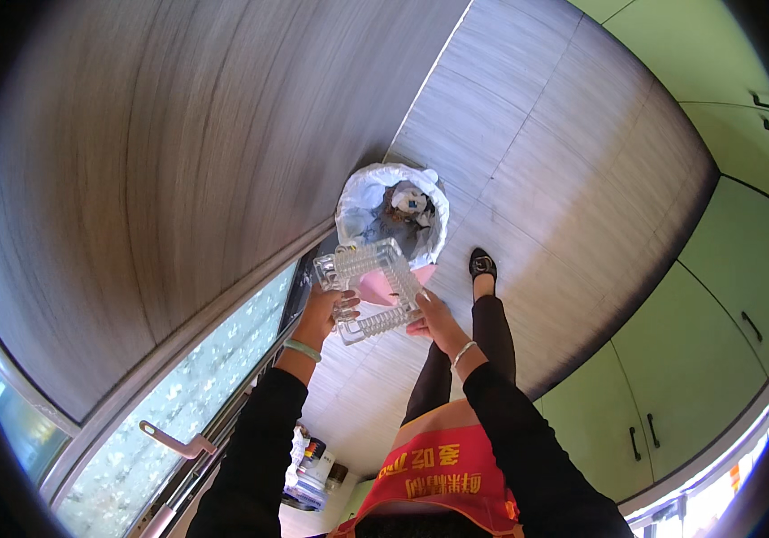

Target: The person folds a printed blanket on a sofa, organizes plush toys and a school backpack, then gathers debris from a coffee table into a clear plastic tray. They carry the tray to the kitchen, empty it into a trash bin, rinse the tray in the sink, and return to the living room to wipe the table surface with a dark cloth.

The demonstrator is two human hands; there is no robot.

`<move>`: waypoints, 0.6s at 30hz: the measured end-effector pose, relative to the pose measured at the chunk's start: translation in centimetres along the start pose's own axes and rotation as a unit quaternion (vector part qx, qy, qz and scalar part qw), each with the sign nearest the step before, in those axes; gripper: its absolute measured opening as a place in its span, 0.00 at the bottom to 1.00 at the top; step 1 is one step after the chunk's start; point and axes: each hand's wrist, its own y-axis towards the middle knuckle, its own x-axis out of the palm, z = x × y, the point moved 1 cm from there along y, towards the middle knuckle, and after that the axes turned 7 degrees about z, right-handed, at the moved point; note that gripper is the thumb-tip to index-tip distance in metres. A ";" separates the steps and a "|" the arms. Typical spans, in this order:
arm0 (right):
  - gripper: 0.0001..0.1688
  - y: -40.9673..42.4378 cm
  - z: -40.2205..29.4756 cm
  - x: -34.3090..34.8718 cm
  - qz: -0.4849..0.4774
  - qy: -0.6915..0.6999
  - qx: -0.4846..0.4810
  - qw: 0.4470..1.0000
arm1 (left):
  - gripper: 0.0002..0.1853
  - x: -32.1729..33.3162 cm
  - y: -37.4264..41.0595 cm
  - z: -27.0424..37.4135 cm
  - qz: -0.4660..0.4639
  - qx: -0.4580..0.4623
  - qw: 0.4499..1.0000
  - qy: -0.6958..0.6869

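A clear, rectangular ribbed tray (372, 290), glass or hard plastic, is held tilted between my two hands near the middle of the view. My left hand (326, 311), with a pale green bangle at the wrist, grips its left edge. On the opposite edge is my right hand (437, 319), wearing a silver-coloured bangle. Beyond the tray stands a pink waste bin (384, 286) lined with a white plastic bag (361, 195). Crumpled waste (410, 200) and dark bits lie inside it. The tray's far edge overlaps the bin's near rim in view; contact between them cannot be told.
A wood-grain door panel (176, 155) rises on the left, beside a frosted patterned glass door (182, 397) with a handle (176, 440). Green cabinets (680, 390) line the right. Cans and jars (313, 471) stand on the floor below my left arm. My shoe (482, 262) rests on floor tiles (559, 168).
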 end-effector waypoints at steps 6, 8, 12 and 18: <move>0.13 -1.6 -2.2 0.7 0.196 -0.429 -0.513 0.717 | 0.23 1.1 -4.6 -1.3 0.012 0.092 0.996 0.006; 0.14 -1.7 -2.7 2.7 0.114 -0.488 -0.493 0.711 | 0.25 0.8 -4.5 -1.9 0.012 0.110 0.994 -0.007; 0.12 0.2 -2.1 4.7 0.105 -0.590 -0.427 0.678 | 0.21 1.3 -4.7 -2.8 0.043 0.196 0.980 -0.011; 0.05 1.4 -0.3 5.8 0.026 -0.472 -0.402 0.784 | 0.23 0.8 -4.2 -4.1 0.093 0.192 0.975 -0.059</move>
